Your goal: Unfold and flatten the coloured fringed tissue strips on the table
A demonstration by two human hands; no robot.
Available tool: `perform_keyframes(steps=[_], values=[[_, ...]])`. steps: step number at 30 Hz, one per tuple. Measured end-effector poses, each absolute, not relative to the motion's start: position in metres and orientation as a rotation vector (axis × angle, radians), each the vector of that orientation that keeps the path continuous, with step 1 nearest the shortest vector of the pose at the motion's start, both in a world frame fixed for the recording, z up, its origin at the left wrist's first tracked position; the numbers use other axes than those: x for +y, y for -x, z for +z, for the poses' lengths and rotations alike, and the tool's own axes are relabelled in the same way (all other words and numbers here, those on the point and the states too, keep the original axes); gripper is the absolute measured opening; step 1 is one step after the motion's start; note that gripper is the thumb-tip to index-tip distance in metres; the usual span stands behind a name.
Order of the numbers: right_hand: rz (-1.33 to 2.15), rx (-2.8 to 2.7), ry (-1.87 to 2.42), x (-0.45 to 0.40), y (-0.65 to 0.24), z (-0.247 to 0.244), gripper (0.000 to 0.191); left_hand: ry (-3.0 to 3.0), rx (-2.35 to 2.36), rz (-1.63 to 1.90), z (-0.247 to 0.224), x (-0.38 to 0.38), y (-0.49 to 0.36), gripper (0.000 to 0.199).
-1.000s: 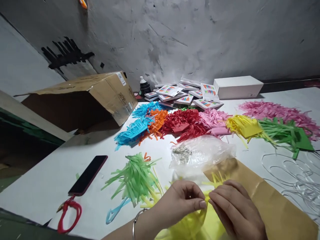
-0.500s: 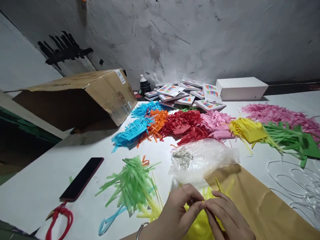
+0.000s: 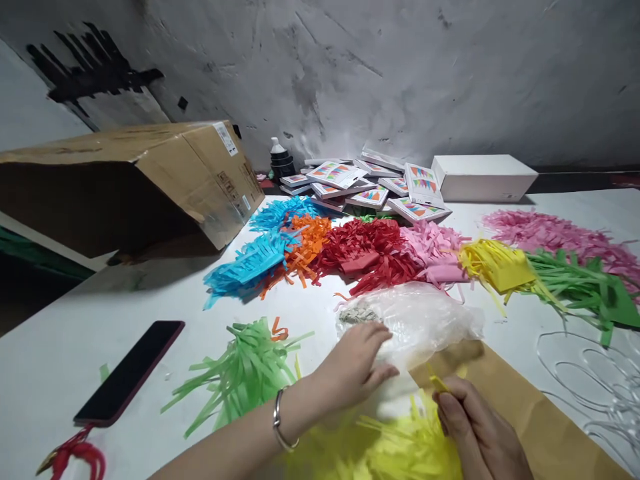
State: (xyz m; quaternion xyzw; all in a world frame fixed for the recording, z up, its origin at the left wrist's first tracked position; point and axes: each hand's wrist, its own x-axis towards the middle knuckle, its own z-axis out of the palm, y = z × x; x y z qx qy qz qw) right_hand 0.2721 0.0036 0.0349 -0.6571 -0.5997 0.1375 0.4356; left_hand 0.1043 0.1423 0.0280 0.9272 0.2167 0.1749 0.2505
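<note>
On my feed the step reads as handling yellow paper: right hand (image 3: 480,427), lower right of frame, is closed in a thumb-and-finger pinch on a small yellow strip (image 3: 439,383), tip poking up past the fingers. Can't tell whether that strip joins the yellow fringe (image 3: 410,443) spread at bottom centre, just beside the hand. Left hand (image 3: 357,367), right of bottom centre, is open and holding nothing I can see, fingers spread at the near edge of the clear plastic bag (image 3: 430,320); contact or just above it, can't tell. Grey lumps (image 3: 357,313) show at the bag's left end, just past the left fingers. My read: left is free, right is the holding hand. The next move, as I'd judge it, calls for keeping that pinch steady and light, since thin paper would likely crease or tear if pulled. If left goes for the bag, I'd want a precise fingertip pick, as loose film could fold over the grey lumps. I'd also mind the left forearm: green fringe (image 3: 245,360) lies close beside it, lower left of centre, and loose strands could drag. Brown sheet (image 3: 530,407) runs behind the right hand toward the lower right corner.
</note>
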Motion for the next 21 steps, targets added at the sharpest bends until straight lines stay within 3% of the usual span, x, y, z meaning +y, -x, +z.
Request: perform_keyframes(steps=[4, 7, 14, 21], values=[[0.237, -1.643, 1.677, 0.035, -0.273, 0.014, 0.03, -2.813, 0.057, 0.022, 0.006, 0.131, -0.119, 0.008], [0.175, -1.635, 1.875, 0.045, -0.279, -0.018, 0.034, -2.763, -0.146, 0.037, 0.006, 0.131, -0.119, 0.009], [0.208, -1.649, 2.105, 0.023, -0.308, -0.056, 0.031, -2.601, 0.52, 0.136, 0.017, 0.187, -0.133, 0.019], [0.055, -1.647, 2.158, 0.025, -0.298, -0.064, 0.03, -2.725, 0.671, -0.019, -0.009, 0.2, -0.175, 0.022]])
